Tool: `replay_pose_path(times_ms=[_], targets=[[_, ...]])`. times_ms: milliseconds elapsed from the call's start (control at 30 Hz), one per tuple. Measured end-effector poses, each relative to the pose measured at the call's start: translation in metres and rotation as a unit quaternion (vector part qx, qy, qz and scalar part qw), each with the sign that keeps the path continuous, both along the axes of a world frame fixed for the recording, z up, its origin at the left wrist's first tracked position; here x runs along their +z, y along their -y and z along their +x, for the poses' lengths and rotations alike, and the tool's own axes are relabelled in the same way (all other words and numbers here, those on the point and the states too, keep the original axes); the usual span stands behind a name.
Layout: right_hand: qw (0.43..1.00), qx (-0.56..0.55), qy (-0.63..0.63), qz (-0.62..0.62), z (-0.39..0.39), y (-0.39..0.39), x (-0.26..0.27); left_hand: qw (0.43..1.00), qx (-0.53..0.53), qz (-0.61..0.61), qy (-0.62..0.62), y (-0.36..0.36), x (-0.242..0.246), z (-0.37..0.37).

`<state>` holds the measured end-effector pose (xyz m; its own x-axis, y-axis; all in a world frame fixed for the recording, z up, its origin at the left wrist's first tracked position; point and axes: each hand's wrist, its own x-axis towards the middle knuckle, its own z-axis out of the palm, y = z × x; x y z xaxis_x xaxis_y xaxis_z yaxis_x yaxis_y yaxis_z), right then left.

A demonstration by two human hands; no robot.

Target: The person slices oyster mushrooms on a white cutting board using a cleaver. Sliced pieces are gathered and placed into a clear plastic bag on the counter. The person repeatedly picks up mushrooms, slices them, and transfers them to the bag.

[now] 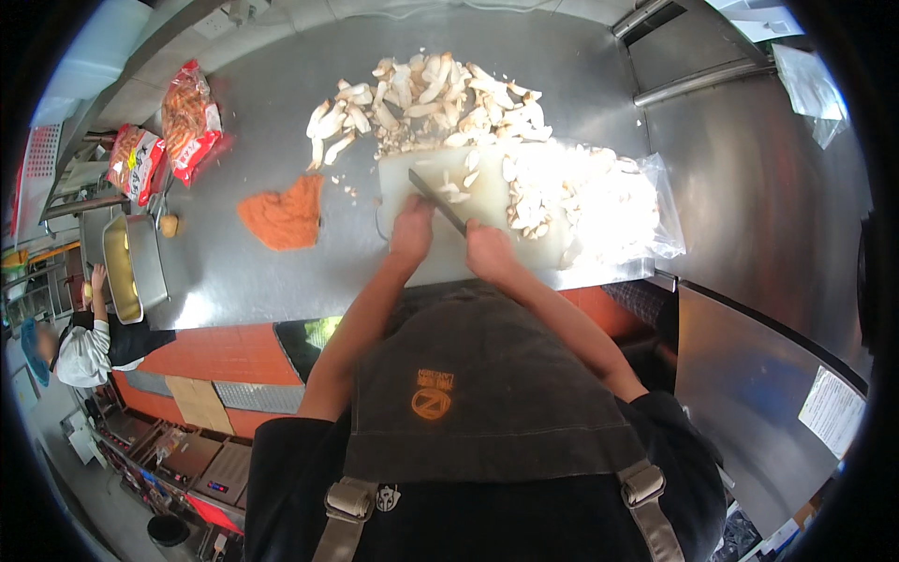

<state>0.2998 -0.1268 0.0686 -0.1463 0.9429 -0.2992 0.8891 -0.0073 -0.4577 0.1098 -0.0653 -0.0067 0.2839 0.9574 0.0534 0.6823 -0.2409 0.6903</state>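
Note:
My right hand [488,247] grips the handle of a kitchen knife [439,202], whose blade points away and to the left over a white cutting board [400,172]. Close to the blade's left side is my left hand [412,228], its fingers bent; whether they pinch anything is hidden. Several mushroom slices [453,193] lie on the board just right of the blade. Beyond the board spreads a heap of whole king oyster mushrooms [435,84]. Cut mushroom pieces [530,204] are piled on the board's right part, running into strong glare by a clear plastic bag [664,204].
An orange cloth [284,214] lies on the steel table [267,133]. Two red-and-clear food packages [191,123] sit at the far left, near a metal pan [126,270]. A person [84,344] works beside that pan. A steel panel [730,161] rises at the right.

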Motion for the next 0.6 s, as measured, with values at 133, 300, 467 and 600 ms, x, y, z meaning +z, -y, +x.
replay_pose_path(times_ms=[133, 300, 467, 600], targets=[[1.000, -0.004, -0.005, -0.024, -0.001, -0.002, -0.010, 0.999, 0.028, -0.015, 0.000, 0.001, -0.001, -0.001], [0.994, -0.076, -0.070, -0.044, 0.012, 0.004, -0.034, 0.997, 0.026, 0.055, 0.055, -0.002, 0.004, -0.001], [0.987, -0.131, -0.086, 0.023, 0.041, 0.020, -0.037, 0.998, -0.047, 0.015, 0.036, -0.002, 0.003, -0.003], [0.997, -0.070, -0.026, -0.004, 0.048, 0.016, -0.014, 0.998, -0.066, 0.025, 0.003, -0.008, 0.000, -0.003]])
